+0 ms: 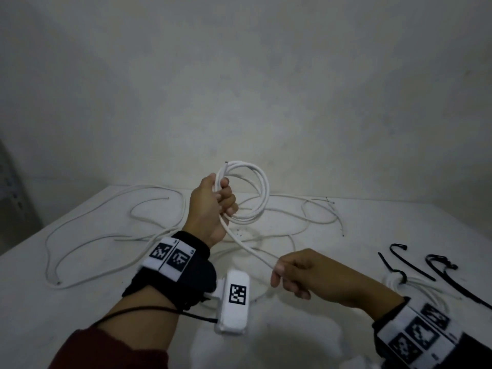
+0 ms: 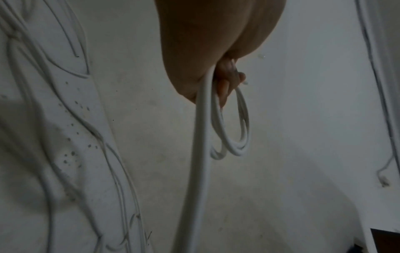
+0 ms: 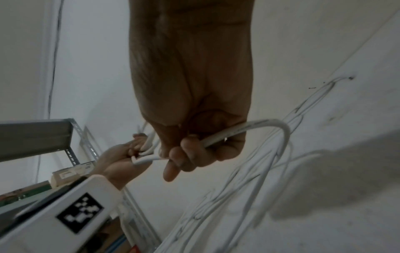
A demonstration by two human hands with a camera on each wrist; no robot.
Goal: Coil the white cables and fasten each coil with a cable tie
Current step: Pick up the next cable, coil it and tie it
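My left hand [image 1: 217, 202] is raised above the white table [image 1: 93, 302] and grips a white cable coil [image 1: 255, 187] of several loops; the same coil [image 2: 236, 130] hangs below the curled fingers in the left wrist view. A straight run of that cable [image 1: 250, 249] slants down to my right hand [image 1: 292, 278], which holds it between curled fingers near the table's front. In the right wrist view the cable [image 3: 249, 128] passes through the right fist [image 3: 194, 150] and bends away. Black cable ties [image 1: 415, 265] lie at the right.
Loose white cables [image 1: 111, 209] sprawl over the left and back of the table. A tied white coil [image 1: 415, 286] lies beside the black ties on the right. A metal shelf [image 3: 43, 135] stands past the table's left side. A plain wall rises behind.
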